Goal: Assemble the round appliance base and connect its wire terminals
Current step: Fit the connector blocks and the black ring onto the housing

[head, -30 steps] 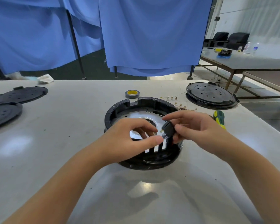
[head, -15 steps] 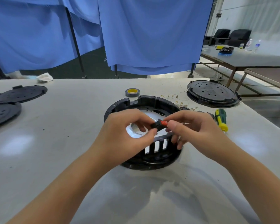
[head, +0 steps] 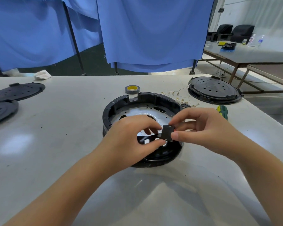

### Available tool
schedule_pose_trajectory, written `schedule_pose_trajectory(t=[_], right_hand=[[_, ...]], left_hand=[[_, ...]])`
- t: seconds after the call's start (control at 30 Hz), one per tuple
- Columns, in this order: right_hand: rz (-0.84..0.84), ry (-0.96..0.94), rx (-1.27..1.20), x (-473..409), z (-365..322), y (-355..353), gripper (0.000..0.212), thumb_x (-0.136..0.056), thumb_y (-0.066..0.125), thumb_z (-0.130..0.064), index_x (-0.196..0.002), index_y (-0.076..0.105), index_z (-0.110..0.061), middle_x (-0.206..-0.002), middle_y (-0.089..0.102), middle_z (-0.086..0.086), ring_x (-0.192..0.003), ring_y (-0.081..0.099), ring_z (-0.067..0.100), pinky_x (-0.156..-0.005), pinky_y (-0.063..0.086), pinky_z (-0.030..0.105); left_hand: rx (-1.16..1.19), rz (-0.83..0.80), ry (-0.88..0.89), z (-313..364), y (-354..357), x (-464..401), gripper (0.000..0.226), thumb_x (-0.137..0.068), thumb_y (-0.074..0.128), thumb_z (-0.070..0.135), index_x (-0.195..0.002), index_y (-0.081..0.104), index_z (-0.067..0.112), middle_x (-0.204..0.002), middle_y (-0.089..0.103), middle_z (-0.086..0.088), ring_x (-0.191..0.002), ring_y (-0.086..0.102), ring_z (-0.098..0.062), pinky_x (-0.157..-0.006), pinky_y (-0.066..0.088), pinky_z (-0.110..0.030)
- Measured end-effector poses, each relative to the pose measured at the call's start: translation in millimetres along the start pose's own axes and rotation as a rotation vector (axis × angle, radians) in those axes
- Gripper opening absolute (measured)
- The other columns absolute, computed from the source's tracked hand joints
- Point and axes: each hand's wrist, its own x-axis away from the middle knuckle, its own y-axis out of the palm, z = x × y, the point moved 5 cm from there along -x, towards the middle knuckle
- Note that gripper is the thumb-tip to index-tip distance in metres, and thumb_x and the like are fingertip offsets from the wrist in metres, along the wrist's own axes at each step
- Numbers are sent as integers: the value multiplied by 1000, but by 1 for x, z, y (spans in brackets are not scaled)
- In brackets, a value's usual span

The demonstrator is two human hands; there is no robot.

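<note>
A: Where do we stand with the round base (head: 121, 104)?

B: It sits open on the table (head: 64, 128), metal plate showing inside and no cover on it. We hold a small black switch block (head: 166, 133) over its rim at about 5 o'clock, above the slotted part of the wall.

A: How are we gripping it?

B: Our right hand (head: 201, 128) pinches it between thumb and forefinger; our left hand (head: 131, 137) pinches its near-left corner with fingers curled. A bit of red shows at the block's right edge.

A: And what's left?

B: Most of it, we judge. The loose terminals and wires (head: 178, 95) lie at 1 o'clock, unconnected; a lid (head: 214, 90) waits at 2 o'clock, and the screwdriver (head: 222, 111) lies at 3 o'clock, untouched.
</note>
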Motion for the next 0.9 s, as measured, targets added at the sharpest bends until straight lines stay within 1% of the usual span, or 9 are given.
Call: schedule_pose_trajectory(t=[0.07, 0.17, 0.2, 0.27, 0.37, 0.43, 0.6, 0.7, 0.9], right_hand=[[-17, -4, 3, 2, -3, -3, 21, -62, 80, -20, -82, 72, -26, -82, 73, 8, -75, 72, 20, -67, 55, 22], [-52, -16, 61, 5, -4, -5, 22, -66, 83, -8, -80, 71, -21, -80, 72, 12, -73, 72, 22, -67, 56, 22], [-58, -25, 103, 5, -4, -4, 24, -68, 83, -4, -79, 70, -21, -79, 72, 10, -73, 72, 21, -67, 56, 24], [-63, -53, 192, 5, -4, -1, 24, -68, 83, -4, -77, 68, -20, -79, 71, 7, -73, 71, 20, -70, 59, 31], [-65, -82, 278, 7, -4, 0, 23, -67, 83, -7, -76, 65, -19, -79, 70, 3, -74, 71, 20, -72, 60, 39], [-81, -87, 310, 7, -4, 1, 23, -68, 82, -9, -74, 64, -19, -77, 69, 3, -74, 71, 20, -70, 60, 39], [-121, -103, 374, 7, -2, 6, 21, -70, 80, -8, -73, 62, -18, -75, 66, -1, -73, 69, 17, -69, 60, 36], [-110, -112, 405, 7, -1, 7, 19, -70, 80, -6, -72, 63, -15, -75, 64, 1, -71, 68, 16, -69, 59, 37], [-89, -147, 456, 6, -3, 12, 15, -69, 82, -9, -72, 68, -13, -76, 61, -7, -68, 65, 11, -65, 57, 30]], left_hand=[[-22, -29, -15, -2, 2, 1, 32, -75, 71, 42, -102, 68, 25, -88, 67, 18, -84, 62, 0, -75, 50, -22], [-87, -109, -69, -7, 9, 3, 42, -74, 67, 48, -112, 65, 30, -97, 67, 20, -90, 60, 1, -80, 50, -24], [-125, -135, -79, -8, 11, 4, 42, -74, 65, 49, -112, 65, 32, -98, 68, 20, -90, 60, 0, -78, 50, -25], [-195, -184, -82, -9, 14, 4, 37, -74, 61, 52, -108, 64, 37, -91, 68, 19, -82, 59, -1, -70, 48, -24], [-221, -205, -90, -11, 15, 4, 34, -75, 59, 53, -105, 62, 39, -79, 64, 21, -71, 52, 0, -60, 36, -16], [-212, -199, -99, -12, 15, 4, 34, -74, 60, 53, -105, 63, 40, -79, 65, 21, -73, 53, 0, -60, 36, -15], [-179, -205, -120, -11, 15, 5, 37, -73, 60, 55, -105, 65, 39, -82, 68, 18, -78, 60, -3, -65, 46, -23], [-163, -213, -139, -10, 15, 5, 39, -72, 60, 56, -106, 65, 39, -83, 68, 18, -79, 60, -2, -66, 47, -23], [-156, -205, -152, -10, 15, 5, 40, -71, 60, 55, -107, 66, 38, -84, 68, 19, -80, 61, -1, -69, 48, -25]])
